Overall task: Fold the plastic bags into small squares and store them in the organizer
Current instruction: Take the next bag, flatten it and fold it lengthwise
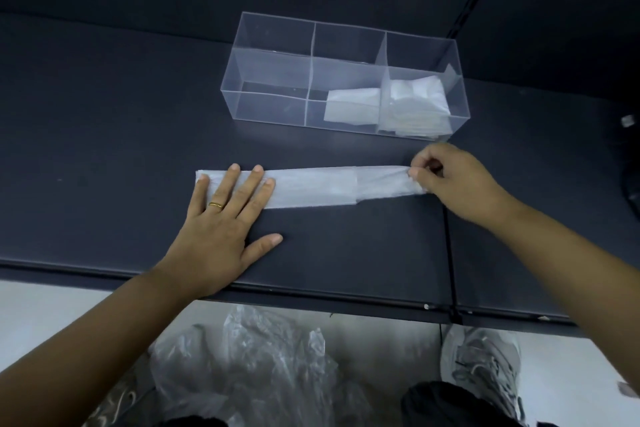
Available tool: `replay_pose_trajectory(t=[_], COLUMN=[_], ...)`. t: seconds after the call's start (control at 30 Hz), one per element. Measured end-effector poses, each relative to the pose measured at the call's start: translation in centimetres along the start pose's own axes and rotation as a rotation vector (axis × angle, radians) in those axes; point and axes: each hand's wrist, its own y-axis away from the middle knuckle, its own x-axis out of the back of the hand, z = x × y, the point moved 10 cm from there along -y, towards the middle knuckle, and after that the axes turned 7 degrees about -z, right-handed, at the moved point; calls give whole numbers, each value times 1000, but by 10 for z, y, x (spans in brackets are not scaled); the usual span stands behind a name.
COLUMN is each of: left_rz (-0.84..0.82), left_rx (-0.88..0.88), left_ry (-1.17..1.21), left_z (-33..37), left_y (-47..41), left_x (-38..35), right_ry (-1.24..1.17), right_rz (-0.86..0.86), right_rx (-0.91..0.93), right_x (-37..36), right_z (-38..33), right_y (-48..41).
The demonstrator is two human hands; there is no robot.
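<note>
Crumpled bags [249, 357] heap below our arms; our left hand [221, 218] lies flat on one folded strip [311, 187], our right hand [450, 180] pinches its other end; just beyond that pinch, one six-compartment organizer [270, 55] holds folded squares [349, 106] in two compartments

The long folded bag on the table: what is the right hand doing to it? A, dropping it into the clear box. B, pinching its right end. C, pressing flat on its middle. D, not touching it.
B: the right hand pinches the right end of the folded bag, while the left hand lies flat on its left end.
</note>
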Motion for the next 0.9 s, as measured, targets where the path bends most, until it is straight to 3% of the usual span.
replay_pose_trajectory(t=[0.13,0.33,0.43,0.57,0.67,0.73,0.77,0.83,0.9], left_rz=[-9,68,98,241,272,213,159,16,-97], left_rx=[-133,-213,-285,-166,-144,-9,82,236,189], left_ry=[-30,246,507,1029,1451,1675,1754,1922,2046], left_z=[-12,44,107,128,117,98,89,76,75], left_y=[-6,-3,6,12,7,2,-1,-6,-11], left_x=[4,27,32,52,70,64,54,31,27], right_ry=[-533,-750,-837,-894,-875,-818,-804,-799,-701], right_rz=[-145,-289,-391,-559,-481,-367,-390,-579,-713], right_rx=[-160,-386,-306,-134,-23,41,75,124,136], right_x=[-23,-41,-40,-44,-36,-27,-30,-54,-80], right_z=[14,17,-21,-79,-92,-85,-84,-89,-89], right_y=[38,89,99,102,80,60,53,47,47])
